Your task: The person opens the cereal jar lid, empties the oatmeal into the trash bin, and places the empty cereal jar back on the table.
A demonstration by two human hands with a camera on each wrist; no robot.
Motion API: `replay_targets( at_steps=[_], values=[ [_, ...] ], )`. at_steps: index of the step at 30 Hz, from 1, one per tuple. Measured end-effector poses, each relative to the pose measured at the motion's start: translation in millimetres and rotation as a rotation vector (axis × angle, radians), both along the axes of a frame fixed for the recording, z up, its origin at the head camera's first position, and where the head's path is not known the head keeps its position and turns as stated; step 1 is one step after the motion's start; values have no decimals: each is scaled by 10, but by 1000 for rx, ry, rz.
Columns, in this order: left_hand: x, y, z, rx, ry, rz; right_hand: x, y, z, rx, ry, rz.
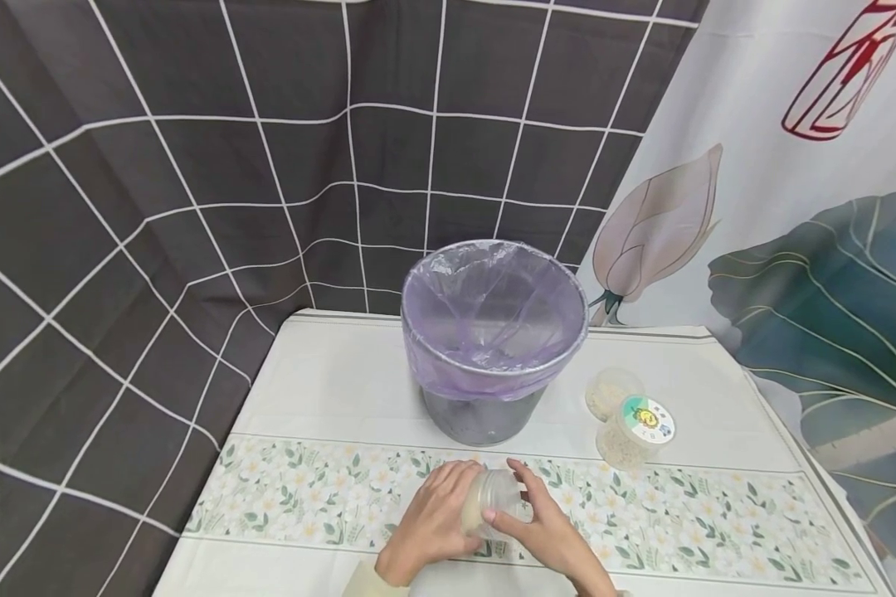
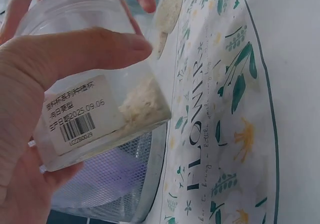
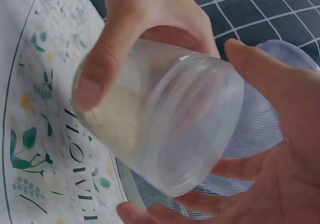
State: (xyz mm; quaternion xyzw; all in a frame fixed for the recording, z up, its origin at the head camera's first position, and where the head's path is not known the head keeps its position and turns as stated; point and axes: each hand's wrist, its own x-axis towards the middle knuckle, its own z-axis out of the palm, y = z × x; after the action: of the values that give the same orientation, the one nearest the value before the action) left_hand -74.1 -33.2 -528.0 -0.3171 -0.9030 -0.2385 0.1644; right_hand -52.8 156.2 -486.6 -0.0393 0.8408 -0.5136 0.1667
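Observation:
My left hand [image 1: 436, 510] grips a clear plastic jar [image 3: 122, 112] round its body, thumb across its side. The jar lies tilted over the table's floral strip, its ridged mouth end facing my right hand [image 1: 548, 531]. Pale crumbly contents [image 2: 145, 102] lie toward its base, beside a white barcode label [image 2: 77, 116]. In the right wrist view my right hand's fingers spread around the mouth end without closing on it; in the head view its thumb overlaps the jar's rim.
Behind the hands stands a metal mesh bin [image 1: 474, 414] lined with a purple bag [image 1: 448, 373]. To its right are a clear jar with a printed green-and-white lid [image 1: 648, 419] and another clear container [image 1: 612, 390] of pale grains. Dark gridded cloth [image 1: 291, 157] hangs behind.

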Motion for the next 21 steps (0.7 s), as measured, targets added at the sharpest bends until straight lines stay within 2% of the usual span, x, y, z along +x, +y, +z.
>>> replay_targets(
  at_steps=[5, 10, 21],
  values=[
    [9, 7, -2, 3, 56, 36, 7, -37, 2, -27, -21, -20],
    [11, 17, -3, -20, 75, 49, 2, -74, 5, -41, -13, -46],
    [16, 23, 9, -14, 28, 29, -4, -72, 25, -38, -41, -72]
  ],
)
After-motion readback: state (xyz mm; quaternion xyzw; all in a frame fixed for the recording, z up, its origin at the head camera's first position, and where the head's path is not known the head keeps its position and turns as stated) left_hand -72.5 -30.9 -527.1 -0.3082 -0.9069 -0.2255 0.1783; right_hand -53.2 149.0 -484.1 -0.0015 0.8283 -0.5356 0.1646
